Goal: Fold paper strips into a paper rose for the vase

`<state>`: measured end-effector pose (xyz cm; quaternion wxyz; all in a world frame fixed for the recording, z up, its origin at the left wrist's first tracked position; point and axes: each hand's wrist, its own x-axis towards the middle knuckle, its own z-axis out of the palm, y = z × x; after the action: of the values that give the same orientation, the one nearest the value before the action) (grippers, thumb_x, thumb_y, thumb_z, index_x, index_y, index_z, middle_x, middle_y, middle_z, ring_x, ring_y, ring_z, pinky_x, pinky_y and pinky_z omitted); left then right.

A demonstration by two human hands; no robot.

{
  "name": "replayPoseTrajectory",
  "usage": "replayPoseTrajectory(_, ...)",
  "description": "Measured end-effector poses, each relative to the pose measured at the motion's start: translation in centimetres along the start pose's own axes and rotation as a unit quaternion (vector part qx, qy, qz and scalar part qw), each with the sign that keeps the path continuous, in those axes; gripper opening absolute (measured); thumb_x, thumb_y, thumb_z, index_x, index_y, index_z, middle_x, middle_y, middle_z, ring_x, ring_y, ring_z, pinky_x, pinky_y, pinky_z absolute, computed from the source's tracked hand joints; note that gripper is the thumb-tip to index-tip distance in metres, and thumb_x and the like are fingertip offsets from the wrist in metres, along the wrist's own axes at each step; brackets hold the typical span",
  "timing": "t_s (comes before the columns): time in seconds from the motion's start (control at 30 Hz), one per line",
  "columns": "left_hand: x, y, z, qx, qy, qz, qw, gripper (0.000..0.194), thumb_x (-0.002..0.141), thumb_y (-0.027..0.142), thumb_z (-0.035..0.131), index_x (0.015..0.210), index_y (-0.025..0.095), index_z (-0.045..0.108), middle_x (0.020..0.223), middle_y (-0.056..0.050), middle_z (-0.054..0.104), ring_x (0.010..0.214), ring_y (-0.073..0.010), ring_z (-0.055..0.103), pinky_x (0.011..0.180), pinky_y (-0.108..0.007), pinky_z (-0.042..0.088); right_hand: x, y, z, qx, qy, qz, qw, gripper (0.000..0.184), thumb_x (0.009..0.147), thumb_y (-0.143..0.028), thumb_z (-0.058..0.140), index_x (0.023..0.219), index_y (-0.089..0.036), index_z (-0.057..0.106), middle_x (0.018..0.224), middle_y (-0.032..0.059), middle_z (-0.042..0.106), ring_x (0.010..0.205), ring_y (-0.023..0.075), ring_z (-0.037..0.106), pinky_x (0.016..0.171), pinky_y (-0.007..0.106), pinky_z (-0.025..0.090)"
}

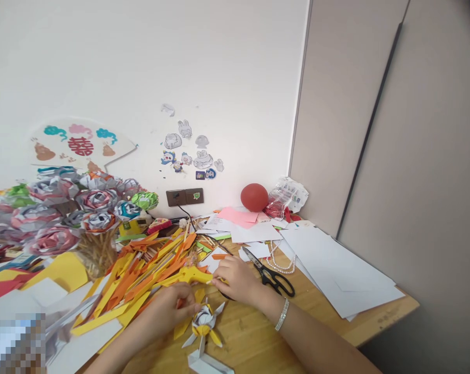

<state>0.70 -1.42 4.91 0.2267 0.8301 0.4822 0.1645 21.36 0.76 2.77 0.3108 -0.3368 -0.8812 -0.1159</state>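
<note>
My left hand (176,306) is curled, its thumb and fingertips pinched at the edge of a small folded-paper flower (204,318). The flower has a white and grey spiral centre, a yellow base and pointed white and yellow petals. Just beyond it is a yellow hot glue gun (190,274) with a whitish end. My right hand (235,279), wearing a sparkling bracelet, closes its fingertips on that whitish end; part of the grip is hidden. A folded white paper strip (209,363) lies below the flower.
Yellow and orange paper strips (141,270) cover the left of the table. Paper roses (98,200) stand behind them. Black scissors (271,275), a bead string (283,265) and white sheets (336,270) lie right. A black cord (188,213) runs from the wall socket (185,197).
</note>
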Motion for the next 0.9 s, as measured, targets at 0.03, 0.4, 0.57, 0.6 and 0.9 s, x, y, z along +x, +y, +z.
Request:
replayPoseTrajectory(0.03,0.0,-0.1,0.0,-0.003,-0.008,0.001,1.0,0.029,0.073,0.043,0.055,0.056,0.019,0.055,0.067,0.0,0.06,0.062,-0.0153,0.051,0.059,-0.024,0.038,0.0,0.1,0.1,0.0,-0.003,0.003,1.0,0.014,0.083,-0.024,0.059,0.071,-0.018,0.061,0.07,0.0005,0.063,0.074,0.0163,0.056,0.07,0.028,0.04)
replayPoseTrajectory(0.4,-0.1,0.2,0.2,-0.027,-0.021,0.023,0.999,0.024,0.075,0.032,0.046,0.057,0.019,0.055,0.064,0.002,0.056,0.061,-0.0138,0.048,0.057,-0.022,0.037,-0.3,0.7,0.2,0.018,-0.021,0.079,0.996,0.007,0.083,-0.022,0.061,0.078,-0.018,0.063,0.077,0.0019,0.064,0.079,0.0166,0.056,0.072,0.027,0.04)
replayPoseTrajectory(0.57,0.4,-0.5,0.9,-0.026,0.005,0.023,0.999,0.022,0.077,0.03,0.043,0.062,0.019,0.054,0.067,0.001,0.057,0.063,-0.0153,0.05,0.06,-0.025,0.039,-0.5,1.4,0.7,0.006,-0.01,0.137,0.99,0.006,0.082,-0.02,0.06,0.077,-0.018,0.063,0.078,0.0017,0.065,0.079,0.0169,0.056,0.071,0.028,0.039)
replayPoseTrajectory(0.6,0.4,-0.6,1.0,-0.027,0.007,0.027,0.999,0.022,0.078,0.031,0.042,0.063,0.019,0.054,0.069,0.0,0.056,0.064,-0.0156,0.05,0.061,-0.025,0.04,-0.5,1.6,0.9,0.003,-0.009,0.151,0.988,0.006,0.082,-0.02,0.06,0.076,-0.018,0.063,0.078,0.0019,0.064,0.078,0.0171,0.056,0.07,0.028,0.039)
replayPoseTrajectory(0.9,-0.2,0.3,0.9,-0.058,-0.015,0.072,0.996,0.029,0.087,0.037,0.037,0.072,0.019,0.055,0.082,-0.002,0.057,0.076,-0.0167,0.053,0.073,-0.027,0.043,-0.9,2.5,1.0,-0.014,-0.013,0.218,0.976,0.007,0.081,-0.015,0.057,0.076,-0.018,0.062,0.082,0.0036,0.064,0.081,0.0186,0.056,0.072,0.028,0.038)
